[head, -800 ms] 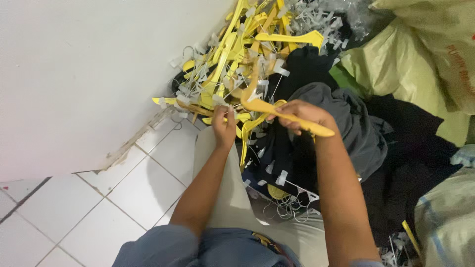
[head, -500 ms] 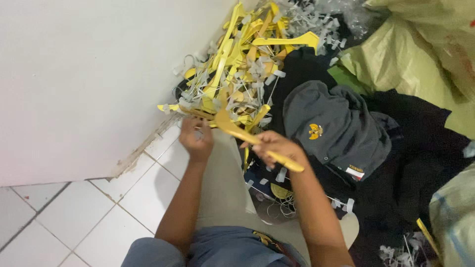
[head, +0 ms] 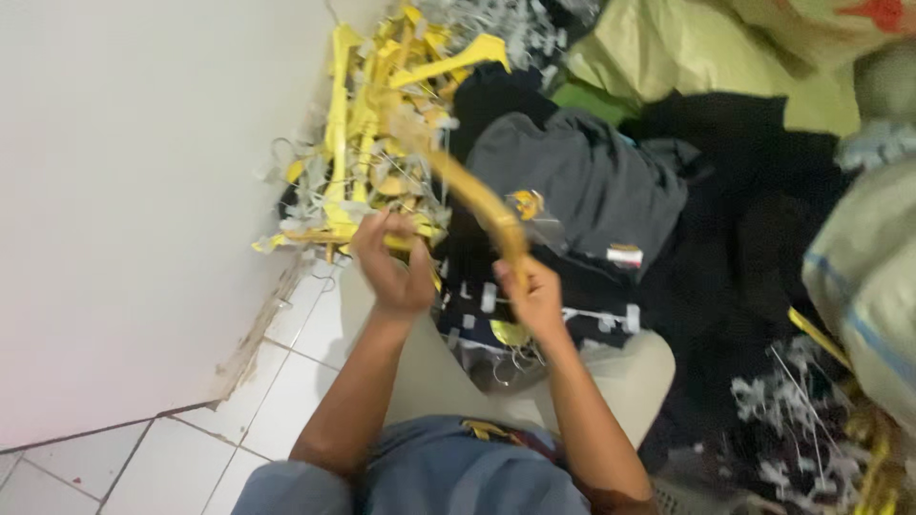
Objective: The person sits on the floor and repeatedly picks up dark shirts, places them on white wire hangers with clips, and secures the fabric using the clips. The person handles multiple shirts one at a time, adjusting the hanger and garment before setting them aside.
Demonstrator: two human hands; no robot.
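Where blur hides detail, hands on yellow hanger.

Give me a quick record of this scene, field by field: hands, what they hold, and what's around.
left hand: closed among the pile of yellow hangers
right hand: grip closed on a yellow hanger, blurred
clothing: grey garment on dark clothes
floor: white tiles by a white wall
right side: pale sacks, grey clips
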